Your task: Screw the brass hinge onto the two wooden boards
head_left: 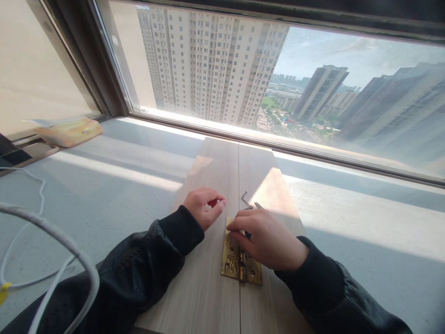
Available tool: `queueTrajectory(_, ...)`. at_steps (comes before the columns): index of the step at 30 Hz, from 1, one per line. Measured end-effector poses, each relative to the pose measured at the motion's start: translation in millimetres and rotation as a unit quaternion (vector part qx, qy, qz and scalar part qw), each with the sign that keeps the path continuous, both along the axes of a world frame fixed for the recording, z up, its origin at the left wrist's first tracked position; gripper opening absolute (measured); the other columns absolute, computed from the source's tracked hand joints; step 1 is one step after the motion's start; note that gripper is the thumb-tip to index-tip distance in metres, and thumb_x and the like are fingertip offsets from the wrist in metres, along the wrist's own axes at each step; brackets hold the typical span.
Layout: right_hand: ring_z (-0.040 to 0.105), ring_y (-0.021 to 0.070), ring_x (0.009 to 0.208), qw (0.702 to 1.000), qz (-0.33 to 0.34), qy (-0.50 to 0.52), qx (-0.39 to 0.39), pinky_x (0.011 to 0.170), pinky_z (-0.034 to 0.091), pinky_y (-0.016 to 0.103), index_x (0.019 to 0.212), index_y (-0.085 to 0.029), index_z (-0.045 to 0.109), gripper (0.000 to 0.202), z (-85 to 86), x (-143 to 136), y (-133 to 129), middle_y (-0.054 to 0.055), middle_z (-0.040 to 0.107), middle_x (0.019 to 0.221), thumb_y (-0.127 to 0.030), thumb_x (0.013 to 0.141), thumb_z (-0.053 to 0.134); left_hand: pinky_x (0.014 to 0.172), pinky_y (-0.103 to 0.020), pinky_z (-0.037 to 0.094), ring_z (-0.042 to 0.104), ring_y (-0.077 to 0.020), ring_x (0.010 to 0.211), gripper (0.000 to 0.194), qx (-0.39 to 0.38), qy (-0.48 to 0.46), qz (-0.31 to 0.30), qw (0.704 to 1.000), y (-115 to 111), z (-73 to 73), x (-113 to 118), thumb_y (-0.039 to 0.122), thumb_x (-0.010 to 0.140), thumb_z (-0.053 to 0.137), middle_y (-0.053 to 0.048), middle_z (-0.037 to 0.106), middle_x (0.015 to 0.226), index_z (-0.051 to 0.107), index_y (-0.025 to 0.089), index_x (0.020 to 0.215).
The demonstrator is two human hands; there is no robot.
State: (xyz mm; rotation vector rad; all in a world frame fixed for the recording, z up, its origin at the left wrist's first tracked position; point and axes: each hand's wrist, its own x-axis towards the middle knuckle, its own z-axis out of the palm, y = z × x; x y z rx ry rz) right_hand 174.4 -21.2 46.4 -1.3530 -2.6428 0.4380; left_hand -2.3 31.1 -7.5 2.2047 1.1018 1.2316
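Observation:
A worn brass hinge (231, 260) lies unfolded across the seam between two pale wooden boards (208, 283). Over its upper part is my right hand (269, 239), thumb and fingertips pinched together at the left leaf; whatever they grip is hidden. Something dark shows beneath those fingers, too covered to name. My left hand (204, 207) hovers above the left board, just up and left of the hinge, fingers curled and thumb meeting the forefinger; any small thing between them cannot be made out. Beyond my right hand rest a few thin metal screws (244, 197), partly hidden by it.
The boards lie on a speckled white sill (139, 181) below a large window (215, 69). A tissue packet (71, 132) sits at the back left corner. White cables (83, 260) loop across the left, close to my left sleeve.

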Motion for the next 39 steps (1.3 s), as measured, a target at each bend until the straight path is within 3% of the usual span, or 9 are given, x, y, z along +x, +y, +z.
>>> queueTrajectory(6,0.053,0.0145,0.061,0.998,-0.035,-0.031,0.031,0.055,0.029,0.028,0.070,-0.016,0.066,0.025,-5.0,-1.6,1.4,0.004,0.064,0.069,-0.035,0.085,0.058,0.057,-0.024,0.044,0.055,-0.0117,0.059,0.018,-0.001,0.001,0.002,1.000,-0.3,1.7,0.6,0.022,0.079,0.056,-0.002,0.066,0.064,0.070,0.016,0.071)
queueTrajectory(11,0.055,0.0153,0.062,0.999,-0.036,-0.016,0.029,0.057,0.032,0.028,0.082,-0.018,0.070,0.028,-5.4,0.7,4.0,0.004,0.065,0.070,-0.045,0.081,0.064,0.056,-0.024,0.043,0.054,-0.0115,0.057,0.018,0.002,0.002,0.001,1.000,-0.9,2.9,0.2,0.023,0.079,0.056,-0.001,0.065,0.061,0.070,0.016,0.070)
queueTrajectory(15,0.058,0.0134,0.066,1.000,-0.004,0.007,0.002,0.064,0.038,0.027,0.091,-0.020,0.070,0.020,-1.9,3.2,4.6,0.001,0.068,0.074,-0.035,0.078,0.069,0.056,-0.024,0.043,0.054,-0.0116,0.058,0.018,0.004,0.002,-0.001,1.000,-0.5,0.9,-0.3,0.022,0.079,0.056,-0.001,0.066,0.062,0.070,0.016,0.070)
queueTrajectory(19,0.058,0.0129,0.069,1.000,0.015,0.004,-0.003,0.066,0.039,0.026,0.086,-0.020,0.069,0.010,-0.4,3.8,3.3,0.001,0.068,0.077,-0.021,0.081,0.061,0.057,-0.024,0.043,0.055,-0.0120,0.059,0.018,0.003,0.002,-0.002,1.000,-0.2,0.1,0.1,0.022,0.079,0.055,-0.002,0.067,0.064,0.070,0.016,0.071)
queueTrajectory(24,0.052,0.0140,0.064,0.999,-0.010,-0.025,0.020,0.059,0.032,0.028,0.076,-0.017,0.065,0.017,-2.6,2.6,2.8,0.004,0.064,0.075,-0.030,0.085,0.058,0.057,-0.025,0.043,0.054,-0.0123,0.059,0.019,-0.001,0.004,-0.003,1.000,-1.3,2.7,1.1,0.023,0.079,0.055,-0.002,0.067,0.063,0.070,0.016,0.070)
queueTrajectory(27,0.051,0.0145,0.063,0.999,-0.020,-0.033,0.030,0.057,0.029,0.027,0.079,-0.017,0.065,0.021,-3.4,1.8,2.9,0.004,0.063,0.074,-0.038,0.083,0.060,0.058,-0.025,0.044,0.054,-0.0123,0.058,0.019,-0.002,0.003,-0.003,1.000,-1.5,2.8,1.0,0.023,0.080,0.055,-0.002,0.065,0.062,0.070,0.015,0.070)
queueTrajectory(33,0.050,0.0116,0.064,0.999,0.003,-0.025,0.026,0.058,0.030,0.025,0.080,-0.019,0.064,0.009,-3.6,1.2,2.6,0.000,0.063,0.073,-0.024,0.083,0.057,0.058,-0.025,0.044,0.053,-0.0118,0.057,0.019,-0.001,-0.001,-0.003,1.000,0.5,1.1,0.1,0.023,0.079,0.055,-0.003,0.066,0.062,0.071,0.015,0.071)
queueTrajectory(39,0.048,0.0117,0.060,0.999,-0.013,-0.029,0.044,0.055,0.026,0.026,0.073,-0.018,0.062,0.021,-7.3,-0.5,1.0,0.001,0.063,0.070,-0.033,0.085,0.058,0.058,-0.025,0.044,0.053,-0.0116,0.057,0.020,-0.003,-0.001,-0.004,1.000,-1.2,2.6,0.8,0.023,0.079,0.055,-0.002,0.064,0.061,0.070,0.014,0.070)
